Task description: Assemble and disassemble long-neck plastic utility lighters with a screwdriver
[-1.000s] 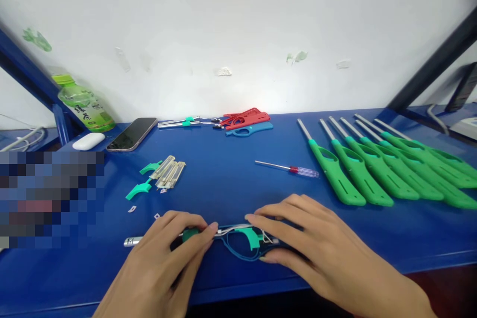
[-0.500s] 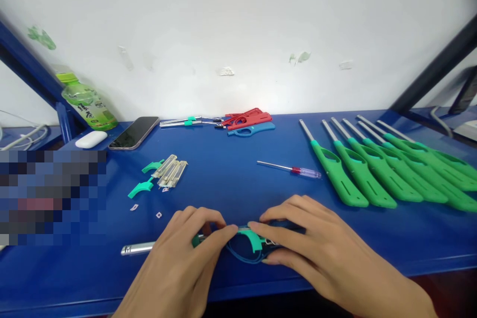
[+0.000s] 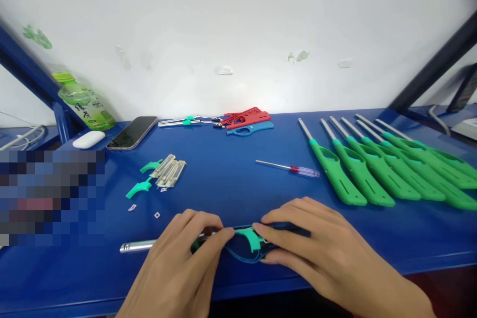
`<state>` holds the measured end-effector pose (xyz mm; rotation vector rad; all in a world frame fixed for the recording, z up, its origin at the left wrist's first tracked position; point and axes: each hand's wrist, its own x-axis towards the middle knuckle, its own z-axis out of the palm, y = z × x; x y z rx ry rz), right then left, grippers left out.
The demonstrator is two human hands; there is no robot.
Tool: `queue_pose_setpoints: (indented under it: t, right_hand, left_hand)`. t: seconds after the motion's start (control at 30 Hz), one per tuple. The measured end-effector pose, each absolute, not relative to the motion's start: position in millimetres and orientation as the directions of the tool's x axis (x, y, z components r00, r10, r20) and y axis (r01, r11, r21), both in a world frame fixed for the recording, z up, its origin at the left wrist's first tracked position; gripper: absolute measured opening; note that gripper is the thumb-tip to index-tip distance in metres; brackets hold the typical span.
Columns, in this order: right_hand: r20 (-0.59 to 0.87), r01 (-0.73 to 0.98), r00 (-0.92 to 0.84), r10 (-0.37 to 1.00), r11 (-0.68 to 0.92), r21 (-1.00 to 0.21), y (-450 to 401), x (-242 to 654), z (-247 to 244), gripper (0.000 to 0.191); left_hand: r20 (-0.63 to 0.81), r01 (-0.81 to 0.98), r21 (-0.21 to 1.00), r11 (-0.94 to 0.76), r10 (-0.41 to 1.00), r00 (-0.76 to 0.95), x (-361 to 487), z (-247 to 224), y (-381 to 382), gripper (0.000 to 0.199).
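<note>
Between my two hands, at the table's front, lies a blue lighter shell (image 3: 244,260), one half of a long-nosed lighter's handle. A teal trigger (image 3: 252,239) sits in its loop. My left hand (image 3: 186,253) is closed round the shell's left end, thumb and forefinger pinching beside the trigger; a metal tube (image 3: 137,246) sticks out to its left. Closed on the handle's right part is my right hand (image 3: 316,243), with fingertips at the trigger's right side, where a bit of metal shows. My fingers hide most of the inner parts.
Several assembled green lighters (image 3: 339,174) lie at right, beside a screwdriver (image 3: 303,171). At left are loose teal triggers (image 3: 138,189), clear fuel tanks (image 3: 171,171) and small pale pieces (image 3: 157,215). Red shells (image 3: 248,118), a blue shell (image 3: 253,129), metal tubes (image 3: 179,122), a phone (image 3: 133,132) and a bottle (image 3: 87,104) stand behind.
My right fingertips have shifted slightly right along the trigger, showing more of it. Both hands still grip the lighter in about the same place.
</note>
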<state>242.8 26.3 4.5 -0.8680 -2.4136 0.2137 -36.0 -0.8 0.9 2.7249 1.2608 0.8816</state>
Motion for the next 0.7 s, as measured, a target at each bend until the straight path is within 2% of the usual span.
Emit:
queue_pose_setpoints:
  t: [0.2,0.4,0.7]
  right_hand:
    - [0.464,0.547,-0.575,0.674,0.739,-0.395,28,245,8,0.028]
    - [0.43,0.528,-0.552,0.714,0.699,-0.482,33,247,3,0.02]
    - [0.508,0.591,-0.552,0.661,0.74,-0.321,30,247,-3,0.025]
  left_hand:
    - [0.491,0.698,0.236,-0.677,0.702,0.515,-34,1,-2,0.036]
    - [0.484,0.704,0.198,-0.682,0.693,0.535,-38,-2,-3,0.039]
    - [0.482,0.742,0.156,-0.652,0.706,0.519,-35,-1,-6,0.043]
